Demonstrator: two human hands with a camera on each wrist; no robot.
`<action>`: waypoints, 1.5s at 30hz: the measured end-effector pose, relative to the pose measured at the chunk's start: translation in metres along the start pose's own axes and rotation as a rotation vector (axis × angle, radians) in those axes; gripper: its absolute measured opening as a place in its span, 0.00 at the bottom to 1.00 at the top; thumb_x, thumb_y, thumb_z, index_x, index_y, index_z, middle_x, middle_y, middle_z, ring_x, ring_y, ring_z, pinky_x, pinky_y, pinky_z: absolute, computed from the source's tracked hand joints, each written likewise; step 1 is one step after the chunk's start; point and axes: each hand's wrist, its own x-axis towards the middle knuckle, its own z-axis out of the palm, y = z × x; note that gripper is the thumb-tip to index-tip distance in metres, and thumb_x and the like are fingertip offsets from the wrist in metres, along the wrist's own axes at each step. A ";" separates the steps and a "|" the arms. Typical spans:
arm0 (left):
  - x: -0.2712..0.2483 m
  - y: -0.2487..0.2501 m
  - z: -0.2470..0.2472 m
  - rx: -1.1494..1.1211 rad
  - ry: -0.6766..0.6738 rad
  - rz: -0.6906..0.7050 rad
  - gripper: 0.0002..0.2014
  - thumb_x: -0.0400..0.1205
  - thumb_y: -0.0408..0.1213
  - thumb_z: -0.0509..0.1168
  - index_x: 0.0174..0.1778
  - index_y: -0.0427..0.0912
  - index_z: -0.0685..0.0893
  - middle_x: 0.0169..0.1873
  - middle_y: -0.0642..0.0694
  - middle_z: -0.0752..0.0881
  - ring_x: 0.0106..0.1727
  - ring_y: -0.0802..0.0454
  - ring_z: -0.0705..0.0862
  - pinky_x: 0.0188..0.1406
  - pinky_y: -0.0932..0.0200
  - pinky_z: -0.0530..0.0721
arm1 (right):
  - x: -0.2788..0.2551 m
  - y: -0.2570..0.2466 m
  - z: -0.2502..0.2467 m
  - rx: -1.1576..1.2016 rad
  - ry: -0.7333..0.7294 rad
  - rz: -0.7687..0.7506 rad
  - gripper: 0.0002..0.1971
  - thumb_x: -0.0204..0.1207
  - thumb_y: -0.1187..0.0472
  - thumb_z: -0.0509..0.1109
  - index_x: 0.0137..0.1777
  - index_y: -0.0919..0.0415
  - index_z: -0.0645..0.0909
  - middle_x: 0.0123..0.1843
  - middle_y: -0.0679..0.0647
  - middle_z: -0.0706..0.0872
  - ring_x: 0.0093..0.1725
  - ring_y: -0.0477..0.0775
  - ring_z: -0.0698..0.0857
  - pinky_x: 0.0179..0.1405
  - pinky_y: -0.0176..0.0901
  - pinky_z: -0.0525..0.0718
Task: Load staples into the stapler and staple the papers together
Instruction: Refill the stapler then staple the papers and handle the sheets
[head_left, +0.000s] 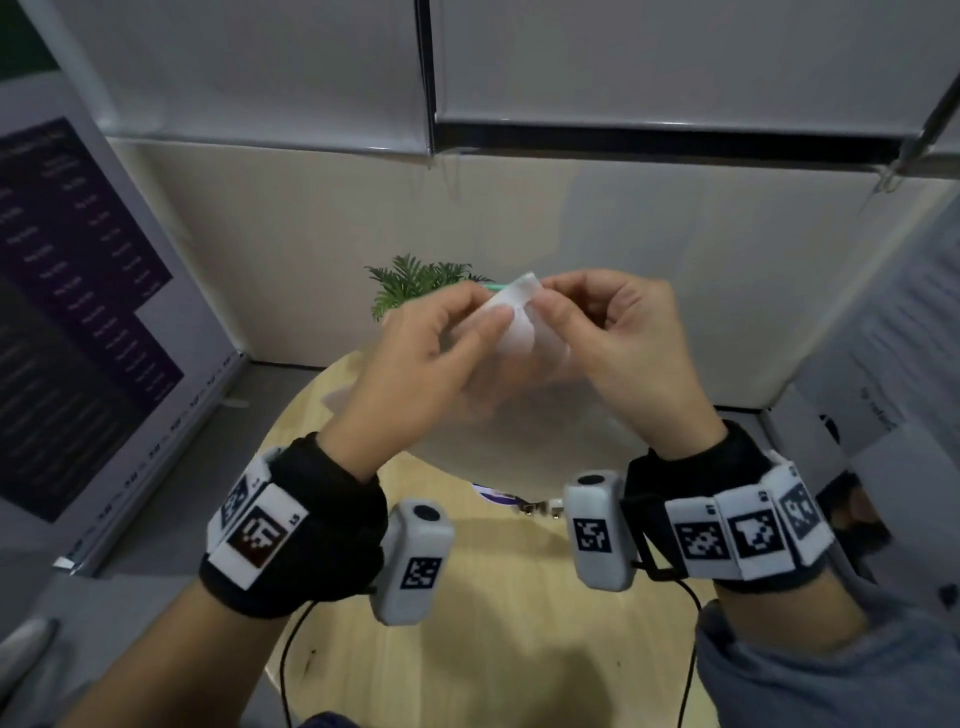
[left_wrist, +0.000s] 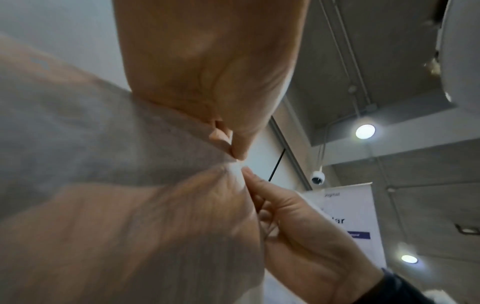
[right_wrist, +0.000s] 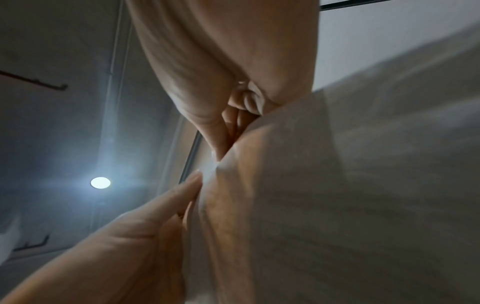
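A thin white sheaf of papers (head_left: 511, 332) hangs in the air above the round wooden table (head_left: 483, 597). Both hands hold it by its top corner. My left hand (head_left: 493, 312) pinches that corner between thumb and forefinger, and my right hand (head_left: 545, 306) pinches it from the other side, fingertips almost touching. In the left wrist view the papers (left_wrist: 78, 133) drape over my left hand (left_wrist: 235, 154), with the right hand (left_wrist: 298, 226) below. The right wrist view shows my right hand (right_wrist: 223, 152) on the papers (right_wrist: 363, 164). A thin teal strip (head_left: 488, 285) peeks out behind the corner. No stapler is clearly visible.
A small green plant (head_left: 415, 283) stands at the table's far edge, behind the hands. Small metal and purple-white items (head_left: 535, 505) lie on the table under the hanging sheet. White partition walls (head_left: 311, 249) with a poster (head_left: 78, 312) on the left close in the table.
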 end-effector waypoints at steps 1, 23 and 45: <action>0.003 0.006 -0.002 -0.042 0.020 0.019 0.08 0.82 0.44 0.63 0.43 0.47 0.85 0.32 0.58 0.85 0.36 0.69 0.81 0.38 0.76 0.76 | 0.000 -0.007 -0.001 0.010 -0.007 -0.010 0.10 0.75 0.67 0.71 0.39 0.50 0.86 0.30 0.39 0.88 0.33 0.35 0.84 0.37 0.27 0.80; 0.013 0.034 -0.011 -0.090 0.019 0.074 0.10 0.84 0.39 0.61 0.44 0.45 0.88 0.31 0.41 0.89 0.31 0.52 0.84 0.31 0.62 0.80 | -0.003 -0.039 0.003 0.085 0.053 -0.079 0.07 0.74 0.63 0.73 0.35 0.56 0.82 0.32 0.58 0.85 0.33 0.54 0.80 0.31 0.49 0.78; -0.048 -0.051 -0.101 0.197 -0.286 -0.223 0.15 0.74 0.54 0.68 0.46 0.46 0.86 0.39 0.51 0.88 0.41 0.57 0.85 0.48 0.56 0.85 | -0.014 0.011 0.077 0.085 -0.073 0.046 0.08 0.73 0.70 0.72 0.37 0.57 0.85 0.28 0.41 0.85 0.31 0.35 0.80 0.34 0.24 0.77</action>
